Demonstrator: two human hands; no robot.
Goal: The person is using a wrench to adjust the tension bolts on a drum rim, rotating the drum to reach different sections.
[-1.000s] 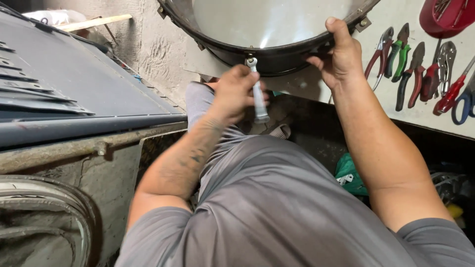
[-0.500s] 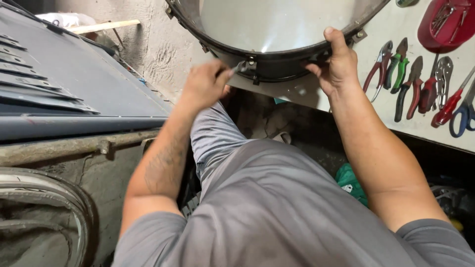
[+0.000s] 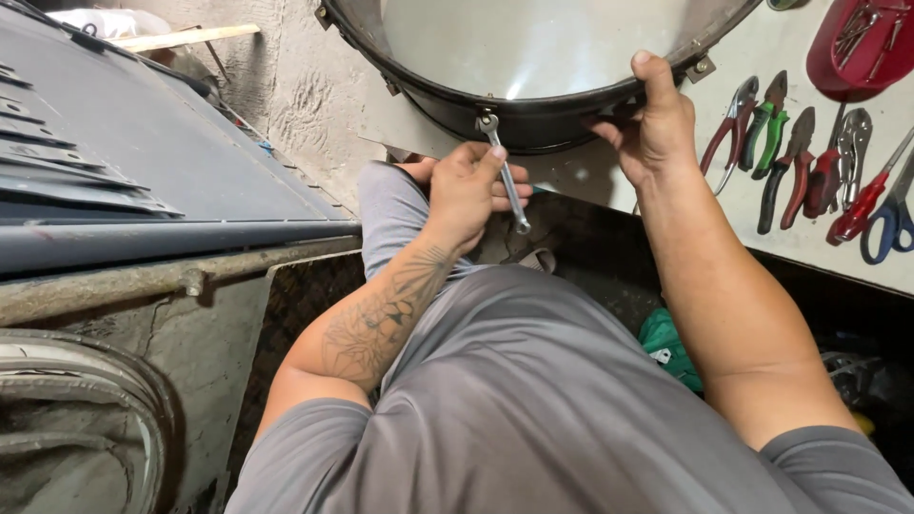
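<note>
A large round drum-like shell (image 3: 533,119) with a black rim and a pale shiny head rests on a white board in front of me. My left hand (image 3: 466,195) grips a small silver wrench (image 3: 503,171) whose upper end sits on a bolt at the rim's near edge. My right hand (image 3: 652,124) clasps the rim to the right, thumb over the top edge. Small metal lugs (image 3: 703,67) stick out around the rim.
Pliers, cutters and scissors (image 3: 809,167) lie in a row on the white board at right, with a red tray (image 3: 862,43) above them. A dark metal panel (image 3: 133,171) and a rough concrete wall (image 3: 286,86) stand at left. A green object (image 3: 671,347) lies below my right forearm.
My left hand dropped from the rim and now holds the wrench on the bolt at the rim's near edge. The right hand has stayed on the rim.
</note>
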